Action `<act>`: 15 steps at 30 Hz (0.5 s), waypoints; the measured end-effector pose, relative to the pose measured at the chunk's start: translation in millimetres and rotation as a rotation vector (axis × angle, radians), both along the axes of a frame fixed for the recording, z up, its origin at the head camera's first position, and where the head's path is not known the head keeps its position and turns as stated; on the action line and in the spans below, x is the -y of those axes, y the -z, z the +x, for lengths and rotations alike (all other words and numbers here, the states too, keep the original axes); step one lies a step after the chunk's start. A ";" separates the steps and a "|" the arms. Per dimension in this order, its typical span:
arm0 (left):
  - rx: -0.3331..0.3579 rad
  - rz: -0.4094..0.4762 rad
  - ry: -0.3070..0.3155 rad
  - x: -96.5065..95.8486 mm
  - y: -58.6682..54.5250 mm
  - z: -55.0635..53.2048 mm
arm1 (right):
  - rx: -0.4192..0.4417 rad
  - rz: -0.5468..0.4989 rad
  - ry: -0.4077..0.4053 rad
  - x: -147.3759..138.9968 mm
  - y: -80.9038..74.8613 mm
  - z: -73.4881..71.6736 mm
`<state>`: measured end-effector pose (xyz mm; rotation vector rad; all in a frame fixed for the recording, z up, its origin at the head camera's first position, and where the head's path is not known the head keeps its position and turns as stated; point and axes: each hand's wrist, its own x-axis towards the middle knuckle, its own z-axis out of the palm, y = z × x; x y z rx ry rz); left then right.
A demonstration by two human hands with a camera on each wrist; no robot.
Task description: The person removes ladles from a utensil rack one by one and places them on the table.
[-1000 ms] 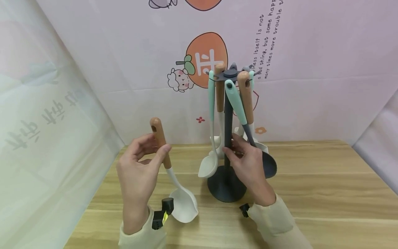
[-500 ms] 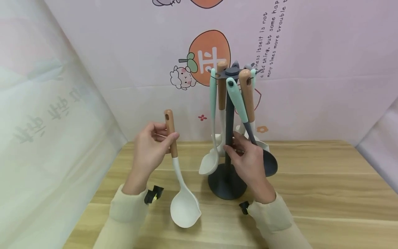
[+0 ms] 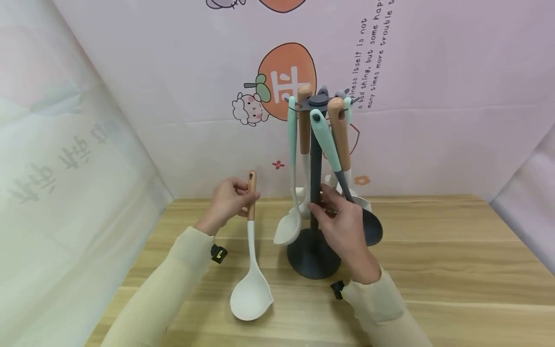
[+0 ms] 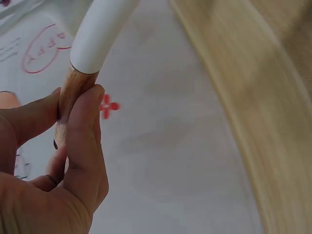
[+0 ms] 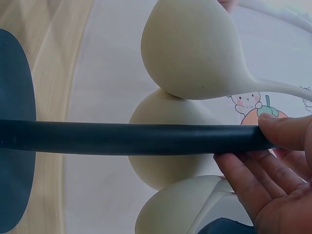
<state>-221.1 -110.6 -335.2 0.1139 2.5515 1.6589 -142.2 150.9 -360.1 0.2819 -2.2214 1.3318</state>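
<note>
My left hand (image 3: 231,200) pinches the wooden handle of a white ladle (image 3: 251,296) between thumb and fingers, left of the rack. The ladle's bowl hangs toward the front of the table, its hollow side facing up at the head camera. Close up in the left wrist view, thumb and fingertips press on the wooden handle (image 4: 78,90) just past its white neck. With thumb and curled fingers, my right hand (image 3: 342,221) grips the dark post (image 5: 146,138) of a utensil rack. Its round black base (image 3: 313,260) stands on the table.
Several utensils hang from the rack's hooks: a mint-handled white spoon (image 3: 288,229), a dark-headed one with a mint handle (image 3: 326,140), and wooden-handled ones (image 3: 340,135). A printed cloth (image 3: 208,120) forms the back wall behind the wooden table (image 3: 433,270).
My left hand has moved right and away from me with the ladle, whose handle has turned nearly straight up in the head view. My right hand keeps its hold on the post.
</note>
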 end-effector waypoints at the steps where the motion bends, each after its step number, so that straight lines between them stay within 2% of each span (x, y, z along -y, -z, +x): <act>1: 0.019 -0.013 0.001 -1.3 3.2 -3.8 | 0.000 0.000 -0.001 0.0 0.2 0.1; 6: 0.092 -0.028 0.002 -9.6 20.6 -21.8 | -0.001 -0.003 0.001 -0.5 0.7 0.0; 10: 0.095 -0.060 0.017 -17.6 38.9 -35.4 | -0.001 -0.002 0.002 -0.8 -0.6 -0.1; 15: 0.121 -0.123 0.019 -27.5 57.0 -44.7 | 0.009 -0.001 -0.004 -0.2 -0.8 0.6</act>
